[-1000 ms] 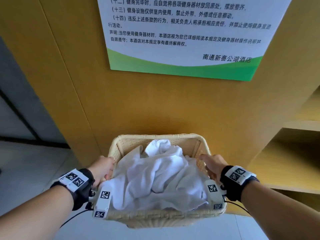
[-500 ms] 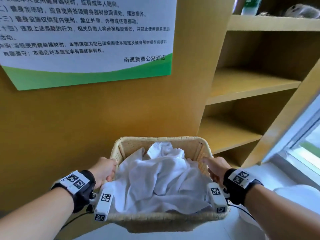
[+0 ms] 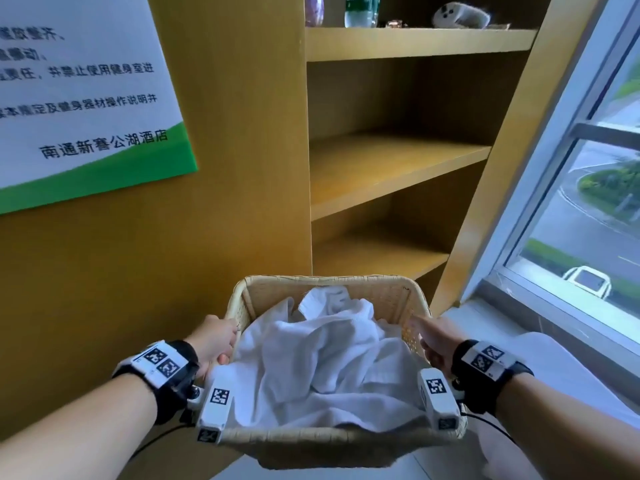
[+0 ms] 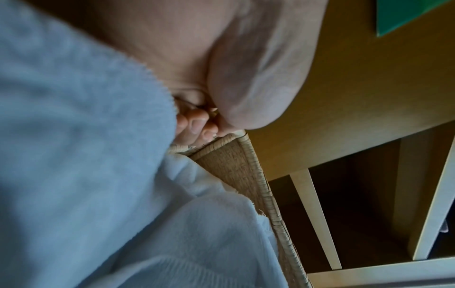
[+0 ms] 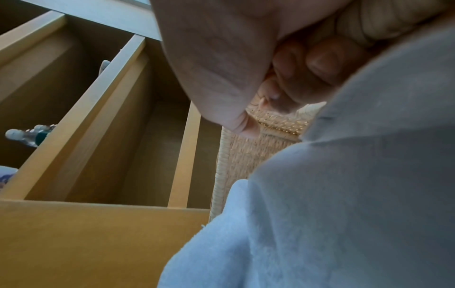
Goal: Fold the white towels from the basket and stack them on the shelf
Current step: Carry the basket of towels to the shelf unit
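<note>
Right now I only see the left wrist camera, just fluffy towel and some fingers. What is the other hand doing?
Observer: The right hand grips the basket by its right rim.
Operator: Is the basket full?
Observer: Crumpled white towels fill it to the rim, none folded.
Operator: Is anything on the shelf yet?
Observer: The middle shelf holds no towels; a bottle stands on the top one.

Poster (image 3: pixel 86 98): "南通新骞公湖酒店"
</note>
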`<state>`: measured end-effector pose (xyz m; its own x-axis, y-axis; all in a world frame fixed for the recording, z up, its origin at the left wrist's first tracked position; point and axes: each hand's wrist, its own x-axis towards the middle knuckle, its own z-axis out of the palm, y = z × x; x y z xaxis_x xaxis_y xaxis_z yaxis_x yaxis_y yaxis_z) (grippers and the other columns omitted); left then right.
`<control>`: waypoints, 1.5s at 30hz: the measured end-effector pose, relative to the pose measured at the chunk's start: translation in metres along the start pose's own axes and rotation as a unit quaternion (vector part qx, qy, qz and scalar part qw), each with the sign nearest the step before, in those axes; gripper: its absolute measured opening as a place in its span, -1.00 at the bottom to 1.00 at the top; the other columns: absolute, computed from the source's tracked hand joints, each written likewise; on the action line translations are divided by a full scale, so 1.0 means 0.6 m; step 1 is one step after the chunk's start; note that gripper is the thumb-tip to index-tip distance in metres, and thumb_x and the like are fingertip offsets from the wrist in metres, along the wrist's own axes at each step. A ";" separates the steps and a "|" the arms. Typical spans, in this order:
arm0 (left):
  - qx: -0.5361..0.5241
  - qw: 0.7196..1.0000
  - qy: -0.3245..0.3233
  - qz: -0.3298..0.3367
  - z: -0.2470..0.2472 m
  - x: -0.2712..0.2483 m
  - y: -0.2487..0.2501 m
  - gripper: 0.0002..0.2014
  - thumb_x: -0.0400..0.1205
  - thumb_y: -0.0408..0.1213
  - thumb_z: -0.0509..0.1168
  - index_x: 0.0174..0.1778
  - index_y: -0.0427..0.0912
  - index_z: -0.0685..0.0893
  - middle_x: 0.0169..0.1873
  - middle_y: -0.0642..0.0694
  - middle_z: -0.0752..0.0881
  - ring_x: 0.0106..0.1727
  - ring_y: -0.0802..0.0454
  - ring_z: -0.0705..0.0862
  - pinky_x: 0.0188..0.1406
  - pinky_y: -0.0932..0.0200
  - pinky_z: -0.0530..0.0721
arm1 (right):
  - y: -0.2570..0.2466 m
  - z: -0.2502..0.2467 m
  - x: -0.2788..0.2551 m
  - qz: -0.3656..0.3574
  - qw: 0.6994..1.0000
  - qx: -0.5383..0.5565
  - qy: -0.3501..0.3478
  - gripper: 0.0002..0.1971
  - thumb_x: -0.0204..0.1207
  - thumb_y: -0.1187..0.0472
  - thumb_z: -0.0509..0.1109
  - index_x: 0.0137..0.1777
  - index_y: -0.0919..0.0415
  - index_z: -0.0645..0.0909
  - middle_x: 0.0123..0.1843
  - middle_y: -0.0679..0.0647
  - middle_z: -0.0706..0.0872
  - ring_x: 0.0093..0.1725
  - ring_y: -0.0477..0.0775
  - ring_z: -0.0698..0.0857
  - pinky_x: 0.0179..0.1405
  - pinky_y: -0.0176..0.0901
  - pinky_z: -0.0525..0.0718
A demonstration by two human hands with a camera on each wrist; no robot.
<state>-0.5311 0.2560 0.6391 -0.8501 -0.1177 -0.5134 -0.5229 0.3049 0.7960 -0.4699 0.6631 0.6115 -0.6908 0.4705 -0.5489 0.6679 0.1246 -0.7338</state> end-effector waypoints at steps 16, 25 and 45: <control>0.066 0.991 -0.112 0.018 0.240 0.136 0.171 -0.81 0.82 -0.44 0.04 0.09 -0.35 0.57 -0.43 -0.10 0.38 -0.55 0.05 0.25 -0.69 0.28 0.21 | -0.001 -0.179 0.104 0.051 0.994 0.026 0.096 -0.59 0.65 0.03 0.41 -0.41 0.15 0.48 -0.62 0.06 0.38 -0.70 0.00 0.30 -0.61 -0.32 0.28; 0.078 0.978 -0.192 0.033 0.370 0.186 0.268 -0.84 0.85 -0.38 0.07 0.15 -0.30 0.55 -0.45 -0.08 0.37 -0.59 0.09 0.23 -0.69 0.32 0.19 | 0.009 -0.270 0.128 0.077 0.979 0.057 0.179 -0.56 0.60 0.02 0.43 -0.49 0.12 0.46 -0.63 0.09 0.41 -0.70 -0.02 0.32 -0.62 -0.33 0.28; 0.053 0.993 -0.102 0.010 0.626 0.239 0.345 -0.84 0.82 -0.36 0.11 0.06 -0.28 0.59 -0.48 -0.04 0.39 -0.62 0.11 0.25 -0.64 0.30 0.18 | -0.021 -0.480 0.417 0.069 0.992 0.065 0.084 -0.78 0.54 0.10 0.43 -0.28 0.16 0.57 -0.59 0.06 0.43 -0.67 -0.01 0.31 -0.56 -0.26 0.28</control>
<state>-0.7375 0.6570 0.6098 -0.8242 0.0809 -0.5604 -0.4868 0.4041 0.7744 -0.5712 1.0309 0.5988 -0.5323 0.6159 -0.5807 0.7040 -0.0588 -0.7077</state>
